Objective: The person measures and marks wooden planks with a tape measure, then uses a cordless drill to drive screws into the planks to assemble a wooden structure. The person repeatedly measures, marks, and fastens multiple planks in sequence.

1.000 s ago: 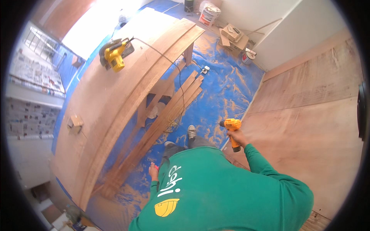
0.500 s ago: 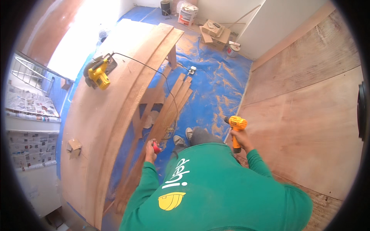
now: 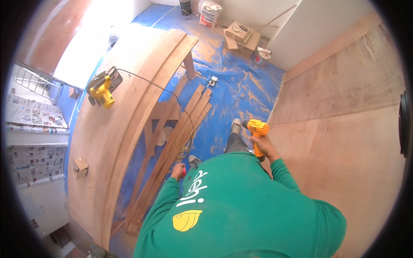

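beside the wooden panel (image 3: pixel 335 146), the right hand (image 3: pixel 266 145) is grasping a yellow drill (image 3: pixel 257 127), wrapping around its handle (image 3: pixel 258 150), while the chuck (image 3: pixel 245 124) is pointing left. near the long boards (image 3: pixel 174 144) on blue sheeting (image 3: pixel 245 92), the left hand (image 3: pixel 176 172) is clasping a small red object (image 3: pixel 183 171). the hand is covering much of that object, leaving its kind undetermined. the right hand is hiding part of the handle, the green shirt (image 3: pixel 245 206) is concealing much of the legs (image 3: pixel 236 143), and a black object (image 3: pixel 403 124) is being cut off at far right.
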### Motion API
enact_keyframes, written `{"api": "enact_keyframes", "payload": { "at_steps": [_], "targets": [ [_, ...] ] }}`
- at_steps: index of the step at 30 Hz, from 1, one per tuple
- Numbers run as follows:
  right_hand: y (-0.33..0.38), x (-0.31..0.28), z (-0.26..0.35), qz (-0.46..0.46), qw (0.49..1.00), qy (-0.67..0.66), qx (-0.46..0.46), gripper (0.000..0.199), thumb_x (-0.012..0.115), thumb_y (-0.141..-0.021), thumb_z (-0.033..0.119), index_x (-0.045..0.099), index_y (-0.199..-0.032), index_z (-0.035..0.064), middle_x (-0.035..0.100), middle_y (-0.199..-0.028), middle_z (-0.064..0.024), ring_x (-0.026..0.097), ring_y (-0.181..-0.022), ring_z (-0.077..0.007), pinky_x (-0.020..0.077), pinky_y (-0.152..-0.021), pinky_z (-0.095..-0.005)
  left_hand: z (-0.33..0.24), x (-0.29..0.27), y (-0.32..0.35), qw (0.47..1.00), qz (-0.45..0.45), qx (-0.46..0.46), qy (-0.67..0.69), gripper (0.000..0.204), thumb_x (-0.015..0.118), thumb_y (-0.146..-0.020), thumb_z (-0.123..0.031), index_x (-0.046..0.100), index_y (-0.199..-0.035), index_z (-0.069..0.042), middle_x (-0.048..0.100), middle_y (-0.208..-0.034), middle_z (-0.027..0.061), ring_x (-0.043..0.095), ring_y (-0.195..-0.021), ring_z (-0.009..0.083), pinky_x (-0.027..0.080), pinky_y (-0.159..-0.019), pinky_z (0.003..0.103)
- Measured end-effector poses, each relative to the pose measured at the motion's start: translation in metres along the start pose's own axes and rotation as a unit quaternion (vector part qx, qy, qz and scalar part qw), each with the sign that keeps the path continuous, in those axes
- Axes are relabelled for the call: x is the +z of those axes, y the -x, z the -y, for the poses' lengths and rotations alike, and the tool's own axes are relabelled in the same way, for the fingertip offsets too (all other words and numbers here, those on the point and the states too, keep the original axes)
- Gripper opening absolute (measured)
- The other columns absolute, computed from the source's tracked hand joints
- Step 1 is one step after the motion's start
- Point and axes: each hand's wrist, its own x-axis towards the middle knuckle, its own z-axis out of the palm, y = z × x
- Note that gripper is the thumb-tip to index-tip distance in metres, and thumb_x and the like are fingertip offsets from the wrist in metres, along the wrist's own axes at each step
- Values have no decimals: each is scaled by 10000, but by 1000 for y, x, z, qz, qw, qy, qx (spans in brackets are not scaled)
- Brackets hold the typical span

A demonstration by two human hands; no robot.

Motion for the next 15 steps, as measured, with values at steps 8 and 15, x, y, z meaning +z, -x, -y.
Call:
{"api": "enact_keyframes", "payload": {
  "at_steps": [8, 15],
  "targets": [
    [-68, -74, 184, 183, 974, 103, -88, 537, 897, -936, 311, 635, -1318, 40, 651, -999, -4, 651, -759, -91, 561, -641, -295, -60, 80, 33, 892, -177, -256, 327, 345, 649, -1068, -459, 699, -1024, -121, 644, -922, 73, 646, -781, 247, 538, -640, 471],
    [-47, -62, 352, 397, 897, 9, -195, 650, 920, -918, 483, 645, -1332, 64, 682, -1070, -7, 677, -907, -125, 594, -784, -333, -153, 110, -40, 894, -160, -242, 341, 339, 656, -1071, -471, 684, -1081, -133, 641, -974, 64, 646, -816, 247, 545, -670, 479]
  ]
}}
